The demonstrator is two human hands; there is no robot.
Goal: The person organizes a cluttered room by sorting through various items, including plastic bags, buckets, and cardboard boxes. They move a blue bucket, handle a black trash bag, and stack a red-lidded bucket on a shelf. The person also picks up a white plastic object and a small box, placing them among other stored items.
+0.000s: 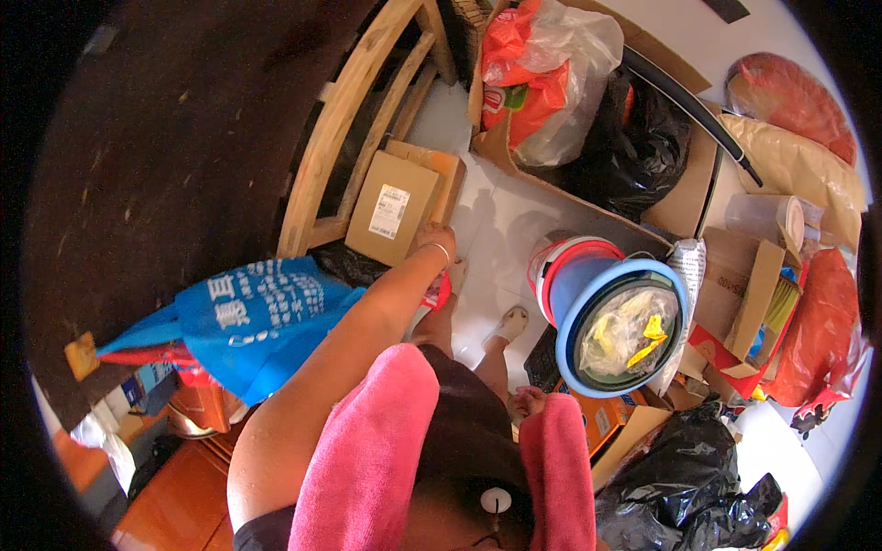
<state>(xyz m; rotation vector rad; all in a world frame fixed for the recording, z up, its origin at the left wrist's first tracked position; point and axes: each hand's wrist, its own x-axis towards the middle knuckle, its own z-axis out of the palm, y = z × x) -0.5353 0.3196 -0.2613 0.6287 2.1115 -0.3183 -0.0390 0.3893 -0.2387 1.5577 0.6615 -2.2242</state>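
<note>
One labelled box [393, 209] sits beside the wooden frame [344, 119], against a second box [448, 184]. My left hand [435, 238] is at its lower right corner; I cannot tell whether it grips. My right hand [527, 402] hangs near the blue bucket [571, 367], finger closure unclear.

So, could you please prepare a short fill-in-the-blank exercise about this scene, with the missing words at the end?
1. The left hand is at the edge of a cardboard box whose label is ____.
2. The right hand is near one end of a ____ towel.
3. The bag with white print is ____.

Missing words: white; pink; blue.
</note>
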